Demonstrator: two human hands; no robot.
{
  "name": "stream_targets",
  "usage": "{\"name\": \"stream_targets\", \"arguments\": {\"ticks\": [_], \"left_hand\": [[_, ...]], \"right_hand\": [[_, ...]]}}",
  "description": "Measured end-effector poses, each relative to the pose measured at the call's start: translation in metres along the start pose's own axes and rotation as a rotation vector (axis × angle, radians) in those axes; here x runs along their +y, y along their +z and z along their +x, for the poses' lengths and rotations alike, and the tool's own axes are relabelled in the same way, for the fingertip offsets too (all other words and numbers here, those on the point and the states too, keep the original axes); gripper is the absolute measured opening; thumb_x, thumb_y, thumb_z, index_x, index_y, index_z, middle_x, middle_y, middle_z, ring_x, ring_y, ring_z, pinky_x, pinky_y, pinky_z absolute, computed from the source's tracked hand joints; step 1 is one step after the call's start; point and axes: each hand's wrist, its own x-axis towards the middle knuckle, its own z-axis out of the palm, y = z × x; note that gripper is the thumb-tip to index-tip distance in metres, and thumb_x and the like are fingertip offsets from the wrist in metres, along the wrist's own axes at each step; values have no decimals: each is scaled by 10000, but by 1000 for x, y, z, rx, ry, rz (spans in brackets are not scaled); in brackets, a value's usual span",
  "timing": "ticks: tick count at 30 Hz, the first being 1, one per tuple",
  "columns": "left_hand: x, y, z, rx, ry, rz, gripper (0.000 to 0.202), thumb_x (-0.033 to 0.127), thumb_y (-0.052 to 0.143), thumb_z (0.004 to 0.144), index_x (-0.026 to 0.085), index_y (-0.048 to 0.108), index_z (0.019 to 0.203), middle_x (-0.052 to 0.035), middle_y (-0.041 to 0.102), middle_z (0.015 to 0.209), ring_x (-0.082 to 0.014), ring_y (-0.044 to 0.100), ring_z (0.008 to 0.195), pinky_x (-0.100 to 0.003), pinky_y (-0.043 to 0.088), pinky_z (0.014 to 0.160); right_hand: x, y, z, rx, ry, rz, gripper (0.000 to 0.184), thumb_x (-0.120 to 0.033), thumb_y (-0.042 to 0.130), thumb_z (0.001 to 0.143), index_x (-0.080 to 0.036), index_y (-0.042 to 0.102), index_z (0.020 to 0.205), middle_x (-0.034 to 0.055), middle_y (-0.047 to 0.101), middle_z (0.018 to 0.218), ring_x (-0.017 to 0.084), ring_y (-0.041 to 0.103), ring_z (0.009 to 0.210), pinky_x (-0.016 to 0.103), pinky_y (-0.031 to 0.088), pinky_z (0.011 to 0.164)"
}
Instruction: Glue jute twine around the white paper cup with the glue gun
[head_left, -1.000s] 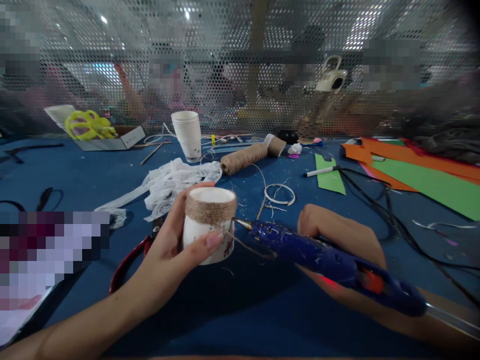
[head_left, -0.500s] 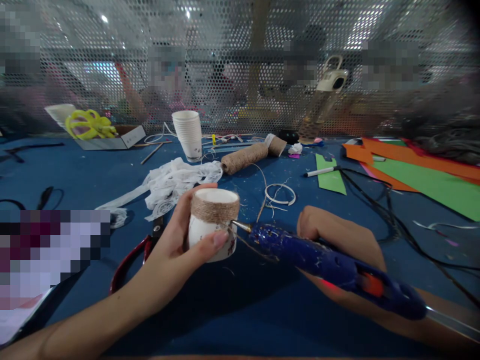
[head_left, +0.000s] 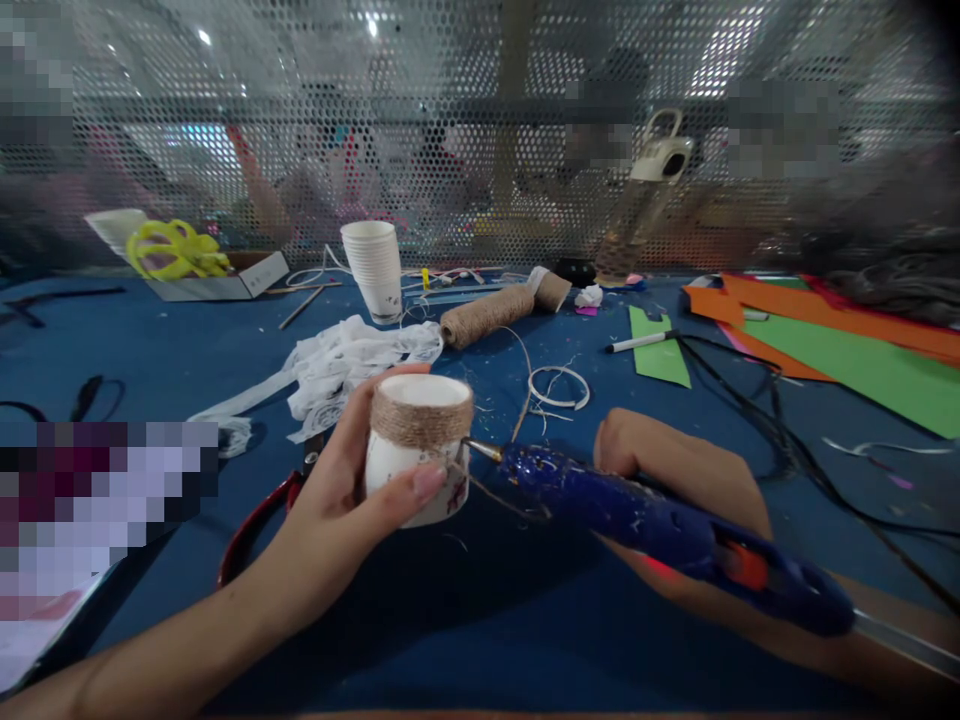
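My left hand (head_left: 341,500) is closed around a small white paper cup (head_left: 416,470) whose upper part is wrapped in brown twine, holding it above the blue table (head_left: 187,360). My right hand (head_left: 679,480) grips a blue hot glue gun (head_left: 660,525). Its metal nozzle touches the cup's right side just under the twine band. A loose strand of twine runs from the cup along the gun and back to the twine spool (head_left: 487,315).
Behind the cup lie white lace ribbon (head_left: 337,365), a stack of paper cups (head_left: 373,268), a white cord loop (head_left: 559,388), a marker (head_left: 637,343) and coloured paper sheets (head_left: 840,340). Red-handled scissors (head_left: 259,520) sit under my left wrist. Black cables (head_left: 787,440) cross the right side. People sit beyond a mesh screen.
The cup and the glue gun shifted slightly right and then back; the nozzle stays against the cup. Otherwise nothing has changed.
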Motion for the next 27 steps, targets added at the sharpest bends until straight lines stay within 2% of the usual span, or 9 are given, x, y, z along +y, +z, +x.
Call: {"name": "stream_targets", "arguments": {"ticks": [8,13,19,27], "left_hand": [[0,1,1,19,19,21,657,417,849,764,313,576,1353,-36,717,1124,-282,623,1012,-328,530,842],[-1,4,1,16,11,-21,583,375,861,772,326,601,1291,-15,684,1119,-232,596,986,-258,539,799],[-1,6,1,1,11,-30,581,351,850,790,314,591,1309,-12,686,1094,-201,619,940,-221,552,767],[0,3,2,-4,6,-39,630,366,858,776,321,588,1343,-25,707,1097,-233,618,978,-270,550,809]], "right_hand": [[1,1,0,-3,29,-13,262,-83,593,768,-235,381,741,-58,463,655,86,425,532,221,330,495],[2,1,-1,-30,25,-3,273,-70,589,747,-240,376,760,-56,465,672,95,434,545,232,340,507],[2,0,-2,-32,17,-27,282,-75,601,769,-239,372,764,-53,475,686,95,437,563,233,345,521],[0,0,0,-6,10,-30,271,-62,592,757,-233,382,751,-59,462,659,85,426,542,219,325,499]]}}
